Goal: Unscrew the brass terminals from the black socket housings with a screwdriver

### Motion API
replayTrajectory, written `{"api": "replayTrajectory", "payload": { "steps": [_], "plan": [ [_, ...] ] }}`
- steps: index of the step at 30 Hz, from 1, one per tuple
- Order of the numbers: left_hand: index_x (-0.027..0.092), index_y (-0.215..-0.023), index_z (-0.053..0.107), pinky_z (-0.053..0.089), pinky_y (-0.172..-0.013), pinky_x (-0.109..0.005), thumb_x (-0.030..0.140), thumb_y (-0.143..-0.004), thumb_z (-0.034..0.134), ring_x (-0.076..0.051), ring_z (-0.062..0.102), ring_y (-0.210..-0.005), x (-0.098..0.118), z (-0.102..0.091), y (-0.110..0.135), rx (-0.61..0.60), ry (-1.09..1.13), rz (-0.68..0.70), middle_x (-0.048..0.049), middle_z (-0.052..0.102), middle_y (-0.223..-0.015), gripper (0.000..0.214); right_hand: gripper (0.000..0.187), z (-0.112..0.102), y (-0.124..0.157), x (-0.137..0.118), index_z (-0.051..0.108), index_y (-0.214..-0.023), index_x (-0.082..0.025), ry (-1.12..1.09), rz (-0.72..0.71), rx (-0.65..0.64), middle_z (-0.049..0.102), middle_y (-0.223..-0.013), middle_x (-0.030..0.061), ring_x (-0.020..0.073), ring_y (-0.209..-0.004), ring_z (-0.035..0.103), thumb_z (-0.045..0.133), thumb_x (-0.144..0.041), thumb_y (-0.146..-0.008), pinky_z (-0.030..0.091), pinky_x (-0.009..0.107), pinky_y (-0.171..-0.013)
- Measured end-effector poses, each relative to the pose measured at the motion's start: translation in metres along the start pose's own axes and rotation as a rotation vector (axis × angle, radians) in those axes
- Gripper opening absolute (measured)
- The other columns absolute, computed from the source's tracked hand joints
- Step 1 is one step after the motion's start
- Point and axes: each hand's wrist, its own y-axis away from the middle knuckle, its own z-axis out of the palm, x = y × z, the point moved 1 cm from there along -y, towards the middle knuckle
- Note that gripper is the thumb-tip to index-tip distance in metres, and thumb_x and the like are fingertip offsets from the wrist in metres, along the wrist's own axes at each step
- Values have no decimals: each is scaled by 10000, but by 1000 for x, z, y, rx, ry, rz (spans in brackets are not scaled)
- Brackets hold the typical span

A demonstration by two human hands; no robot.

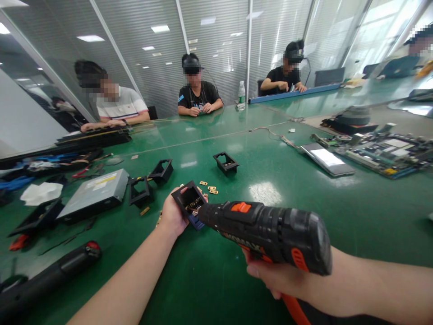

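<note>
Clasping a black housing [192,193] in the left hand [173,213] over the green desk [206,284], near small brass plates [212,188], gripping a power drill [264,232] in the right hand [275,274], pointed toward the housing.

We can't make out the tip of the drill [270,234] at the black frame [181,195]; left hand [172,219] partly hidden behind it. Rightmost person [399,66] at the far edge of the table [209,289]: cut off.

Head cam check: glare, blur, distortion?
Head view: white glare patch on the green table, just beyond the power drill; head view: bright light panels show on the glass wall; head view: wall posts splay outward toward the top, likely wide-angle stretch; head view: drill lettering looks soft, can't tell if motion or focus.
</note>
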Motion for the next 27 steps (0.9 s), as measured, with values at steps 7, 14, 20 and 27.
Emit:
{"api": "replayTrajectory", "payload": {
  "steps": [7,14,20,27],
  "plan": [
    [128,-705,663,549,-657,-411,309,-800,479,-259,661,-632,2,1,3,-9,15,3,-113,669,-646,275,235,2,-1,0,568,-932,-146,13,99,-9,553,-619,-16,110,-579,578,560,-367,-850,508,215,-575],
    [130,-696,652,547,-623,-389,259,-760,540,-240,654,-633,5,3,7,-61,82,31,-86,659,-679,182,232,8,-10,21,593,-962,-179,4,-38,-25,612,-686,18,151,-611,615,590,-382,-848,548,257,-566],
    [122,-688,655,539,-591,-373,266,-790,509,-250,661,-646,5,5,7,-53,70,21,-98,652,-669,230,238,12,-16,41,597,-992,-217,28,-115,-44,626,-709,24,158,-596,612,554,-420,-875,536,262,-519],
    [121,-688,656,530,-604,-371,280,-783,515,-246,655,-624,5,3,7,-66,31,43,-100,651,-662,232,209,16,-19,35,577,-973,-197,101,-54,-51,568,-614,3,154,-557,594,549,-374,-864,523,249,-507]
  ]
}}
